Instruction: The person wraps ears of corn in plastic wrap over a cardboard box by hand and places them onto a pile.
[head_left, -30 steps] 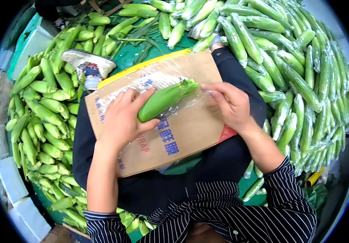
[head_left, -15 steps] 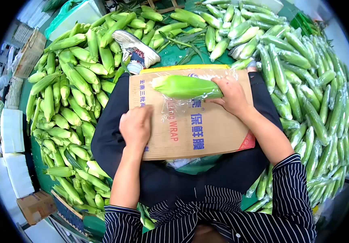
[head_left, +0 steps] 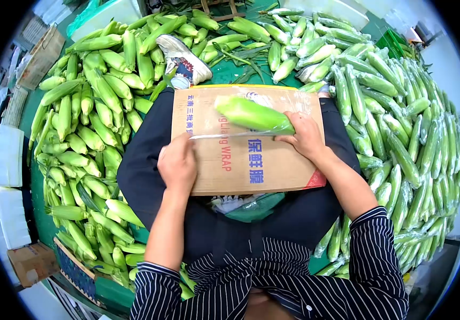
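Observation:
A green ear of corn (head_left: 251, 114) in its husk lies tilted over the cardboard box (head_left: 203, 173) on my lap, its pale end to the left. My right hand (head_left: 306, 136) is closed around the corn's right end, where clear film shows. From the corn a strip of plastic wrap (head_left: 230, 134) stretches left, pulled tight and gathered into a thin band. Its far end is pinched in my left hand (head_left: 177, 164), which is closed at the box's left edge.
Unwrapped ears of corn (head_left: 102, 101) are heaped on the left. Film-wrapped ears (head_left: 401, 122) are piled on the right. A shoe (head_left: 184, 58) rests beyond the box, and a cardboard carton (head_left: 33, 263) stands at the lower left.
My left hand has gripped the wrap, which is now drawn taut across the box. The corn has shifted right and tilted, its right end lower.

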`<state>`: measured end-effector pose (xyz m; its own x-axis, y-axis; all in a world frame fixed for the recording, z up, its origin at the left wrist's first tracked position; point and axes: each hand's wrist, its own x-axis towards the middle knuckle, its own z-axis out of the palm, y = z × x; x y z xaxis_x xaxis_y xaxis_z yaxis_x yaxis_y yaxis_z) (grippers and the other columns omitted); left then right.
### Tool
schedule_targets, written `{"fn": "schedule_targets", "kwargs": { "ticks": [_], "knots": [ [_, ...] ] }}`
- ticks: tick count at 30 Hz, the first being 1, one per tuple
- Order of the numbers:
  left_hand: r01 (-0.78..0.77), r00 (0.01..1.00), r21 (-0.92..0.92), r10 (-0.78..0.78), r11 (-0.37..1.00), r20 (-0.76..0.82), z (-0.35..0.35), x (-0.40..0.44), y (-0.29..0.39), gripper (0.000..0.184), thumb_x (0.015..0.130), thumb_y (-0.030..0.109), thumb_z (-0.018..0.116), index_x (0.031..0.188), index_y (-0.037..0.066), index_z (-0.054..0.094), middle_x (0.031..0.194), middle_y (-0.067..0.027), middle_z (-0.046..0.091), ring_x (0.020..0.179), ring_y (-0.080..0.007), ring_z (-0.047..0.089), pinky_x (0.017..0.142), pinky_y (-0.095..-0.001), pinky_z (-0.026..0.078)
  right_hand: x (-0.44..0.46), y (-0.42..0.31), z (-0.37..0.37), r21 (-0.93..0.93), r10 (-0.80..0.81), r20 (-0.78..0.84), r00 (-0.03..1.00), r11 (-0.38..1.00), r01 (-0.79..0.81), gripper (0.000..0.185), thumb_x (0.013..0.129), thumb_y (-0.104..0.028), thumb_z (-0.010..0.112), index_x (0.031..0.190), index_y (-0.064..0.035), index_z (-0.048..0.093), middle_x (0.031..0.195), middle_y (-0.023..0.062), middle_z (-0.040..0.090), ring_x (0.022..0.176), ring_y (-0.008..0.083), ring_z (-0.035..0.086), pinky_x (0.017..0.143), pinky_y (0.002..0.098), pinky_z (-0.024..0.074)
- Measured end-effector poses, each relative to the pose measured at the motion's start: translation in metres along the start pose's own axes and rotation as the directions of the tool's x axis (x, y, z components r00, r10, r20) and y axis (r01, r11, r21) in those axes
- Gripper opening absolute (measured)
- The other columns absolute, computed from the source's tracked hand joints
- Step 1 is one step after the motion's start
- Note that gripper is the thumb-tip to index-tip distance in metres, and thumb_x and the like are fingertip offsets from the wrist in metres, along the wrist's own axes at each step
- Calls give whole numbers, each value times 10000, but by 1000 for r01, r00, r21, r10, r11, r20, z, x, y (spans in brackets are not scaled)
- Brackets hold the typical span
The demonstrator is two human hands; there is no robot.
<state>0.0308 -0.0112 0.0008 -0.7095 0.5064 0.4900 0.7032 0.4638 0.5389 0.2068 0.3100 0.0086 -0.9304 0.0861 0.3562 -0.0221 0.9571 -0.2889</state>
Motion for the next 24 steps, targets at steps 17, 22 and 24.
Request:
{"fn": "schedule_targets", "kwargs": {
  "ticks": [17, 22, 24],
  "knots": [
    [-306, 932, 438, 171, 845, 320, 91, 178, 56, 356, 950, 430, 714, 1156, 143, 756, 1241, -118, 734, 1257, -309, 647, 1124, -512, 437, 60, -58, -14, -142, 0, 7, 1000, 990, 1, 730, 823, -559, 789, 1304, -34, 630, 1232, 151, 663, 1100, 329, 655, 936, 455, 534],
    [-392, 874, 130, 325, 911, 361, 75, 139, 75, 416, 883, 318, 753, 1274, 183, 714, 1281, -60, 724, 1230, -292, 674, 1070, -458, 489, 96, -7, 16, -22, 238, 186, 953, 971, -238, 645, 801, -512, 822, 1107, 27, 644, 1200, 246, 696, 1113, 420, 686, 921, 472, 576],
    [-659, 747, 212, 597, 721, 291, 71, 118, 52, 476, 853, 265, 754, 1321, 201, 689, 1292, -40, 713, 1199, -292, 683, 1032, -457, 509, 104, -20, -2, 101, 267, 443, 856, 934, -343, 638, 784, -492, 830, 1091, 42, 665, 1127, 277, 715, 1071, 442, 696, 918, 489, 576]
  ]
}}
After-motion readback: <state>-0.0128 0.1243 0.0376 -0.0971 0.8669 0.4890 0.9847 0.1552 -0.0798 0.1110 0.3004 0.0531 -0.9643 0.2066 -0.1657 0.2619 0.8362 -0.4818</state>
